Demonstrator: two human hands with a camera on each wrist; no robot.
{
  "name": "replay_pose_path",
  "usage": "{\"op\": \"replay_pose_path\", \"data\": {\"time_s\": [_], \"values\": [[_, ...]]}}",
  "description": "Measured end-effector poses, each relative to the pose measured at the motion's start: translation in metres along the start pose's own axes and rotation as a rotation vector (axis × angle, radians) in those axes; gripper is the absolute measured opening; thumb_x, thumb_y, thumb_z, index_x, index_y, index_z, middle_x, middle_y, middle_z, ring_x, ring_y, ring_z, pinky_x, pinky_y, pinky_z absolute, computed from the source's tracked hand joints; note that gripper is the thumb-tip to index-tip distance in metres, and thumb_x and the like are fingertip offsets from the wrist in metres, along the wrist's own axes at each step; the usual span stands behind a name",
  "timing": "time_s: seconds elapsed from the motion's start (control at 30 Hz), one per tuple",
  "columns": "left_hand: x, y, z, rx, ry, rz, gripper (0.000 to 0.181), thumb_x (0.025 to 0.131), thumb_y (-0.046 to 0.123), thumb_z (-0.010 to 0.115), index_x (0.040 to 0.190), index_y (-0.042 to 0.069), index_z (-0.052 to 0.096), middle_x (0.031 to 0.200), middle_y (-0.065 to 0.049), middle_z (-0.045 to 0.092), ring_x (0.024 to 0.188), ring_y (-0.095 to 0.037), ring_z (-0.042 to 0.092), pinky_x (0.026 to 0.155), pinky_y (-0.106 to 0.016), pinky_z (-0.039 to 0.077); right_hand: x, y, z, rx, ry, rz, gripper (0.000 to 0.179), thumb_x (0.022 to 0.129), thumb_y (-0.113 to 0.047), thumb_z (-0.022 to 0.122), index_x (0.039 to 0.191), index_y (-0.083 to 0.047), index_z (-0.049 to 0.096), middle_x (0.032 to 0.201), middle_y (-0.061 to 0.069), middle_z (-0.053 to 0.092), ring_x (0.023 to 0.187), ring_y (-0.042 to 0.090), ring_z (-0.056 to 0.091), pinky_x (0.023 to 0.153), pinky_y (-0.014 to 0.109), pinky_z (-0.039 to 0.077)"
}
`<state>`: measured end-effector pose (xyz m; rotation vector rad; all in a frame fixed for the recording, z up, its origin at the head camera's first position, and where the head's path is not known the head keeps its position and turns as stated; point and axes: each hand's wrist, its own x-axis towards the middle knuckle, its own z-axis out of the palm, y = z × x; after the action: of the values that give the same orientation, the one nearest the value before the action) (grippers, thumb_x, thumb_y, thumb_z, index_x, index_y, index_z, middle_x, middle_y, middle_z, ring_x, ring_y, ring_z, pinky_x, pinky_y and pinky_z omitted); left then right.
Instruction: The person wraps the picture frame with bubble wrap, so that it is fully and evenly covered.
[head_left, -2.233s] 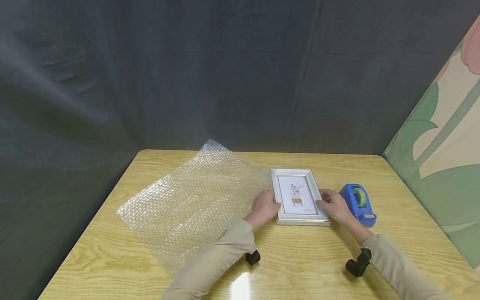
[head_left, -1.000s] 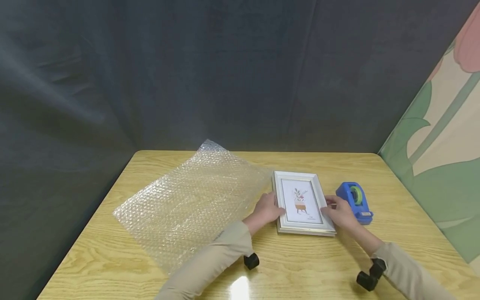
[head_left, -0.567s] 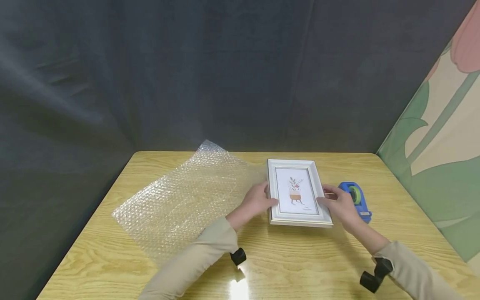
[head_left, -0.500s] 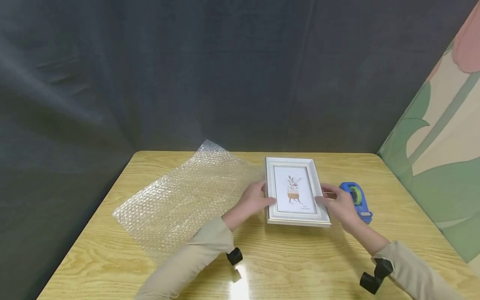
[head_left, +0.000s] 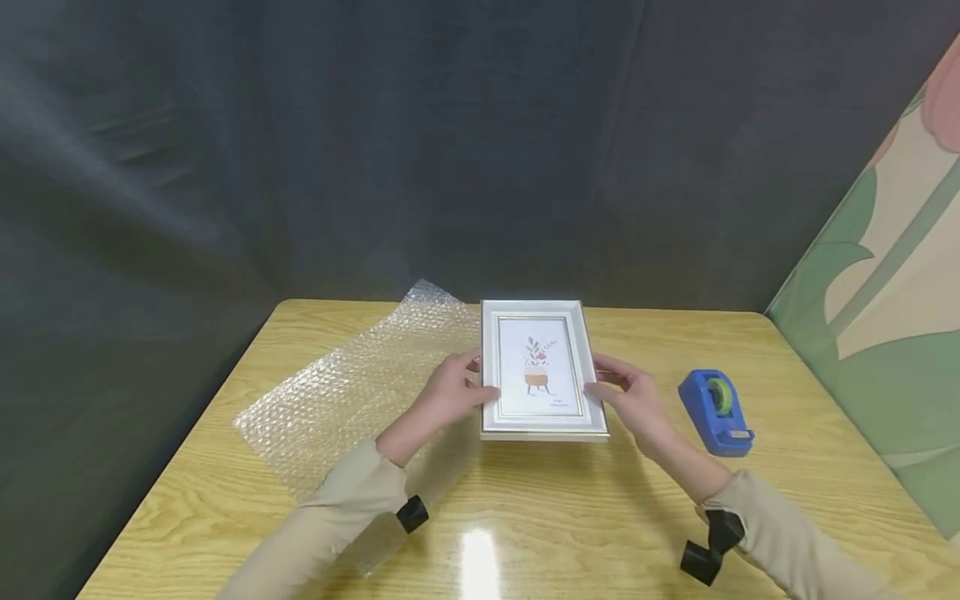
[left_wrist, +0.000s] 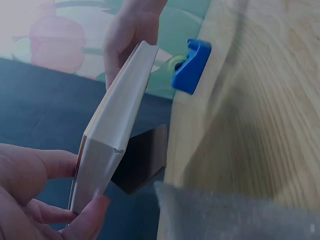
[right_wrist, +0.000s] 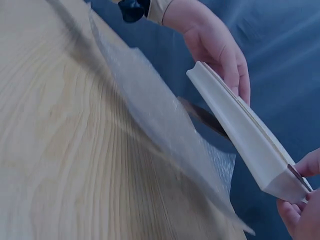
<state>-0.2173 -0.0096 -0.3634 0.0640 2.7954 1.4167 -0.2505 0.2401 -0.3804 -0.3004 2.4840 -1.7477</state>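
A white picture frame (head_left: 538, 423) with a flower-pot print is held up off the table between both hands, print side facing up. My left hand (head_left: 448, 393) grips its left edge, thumb on the front. On the opposite edge, my right hand (head_left: 636, 407) does the same, with fingers reaching underneath. A dark stand (left_wrist: 142, 160) juts from the frame's back in the left wrist view. Left of the frame and partly behind it lies a sheet of bubble wrap (head_left: 352, 400), its right part overlapped by the frame and left arm.
A blue tape dispenser (head_left: 699, 400) with a green roll stands to the right of my right hand. The wooden table (head_left: 810, 467) ends at a dark curtain (head_left: 480, 167) behind. A painted wall (head_left: 900, 333) borders its right side.
Both hands have lifted the picture frame off the table and carried it left, away from the tape dispenser and towards the bubble wrap. The dispenser stays in place.
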Motion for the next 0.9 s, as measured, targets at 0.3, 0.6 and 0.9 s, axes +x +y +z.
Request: {"op": "replay_pose_path", "data": {"time_s": [0.3, 0.6, 0.9], "values": [[-0.011, -0.024, -0.035, -0.040, 0.065, -0.085, 0.065, 0.075, 0.011, 0.070, 0.133, -0.001, 0.042, 0.110, -0.018, 0.055, 0.082, -0.025, 0.058, 0.061, -0.028, 0.053, 0.007, -0.004, 0.040, 0.134, -0.080, -0.046, 0.054, 0.080, 0.002, 0.061, 0.131, 0.001, 0.045, 0.125, 0.020, 0.050, 0.116, 0.029, 0.045, 0.102, 0.042, 0.032], [-0.022, -0.052, -0.061, -0.077, 0.097, -0.096, 0.056, 0.076, 0.004, 0.066, 0.129, -0.001, 0.048, 0.106, -0.022, 0.057, 0.071, -0.022, 0.060, 0.064, -0.032, 0.055, 0.012, -0.004, 0.080, 0.209, -0.152, -0.107, 0.056, 0.077, 0.004, 0.060, 0.131, -0.001, 0.045, 0.127, 0.018, 0.050, 0.122, 0.030, 0.042, 0.109, 0.045, 0.022], [-0.033, -0.077, -0.078, -0.078, 0.109, -0.114, 0.057, 0.077, 0.005, 0.066, 0.130, -0.001, 0.046, 0.108, -0.023, 0.056, 0.071, -0.022, 0.059, 0.063, -0.030, 0.053, 0.013, 0.000, 0.111, 0.305, -0.209, -0.075, 0.057, 0.076, 0.007, 0.060, 0.131, 0.004, 0.044, 0.130, 0.021, 0.047, 0.124, 0.033, 0.040, 0.106, 0.045, 0.027]]}}
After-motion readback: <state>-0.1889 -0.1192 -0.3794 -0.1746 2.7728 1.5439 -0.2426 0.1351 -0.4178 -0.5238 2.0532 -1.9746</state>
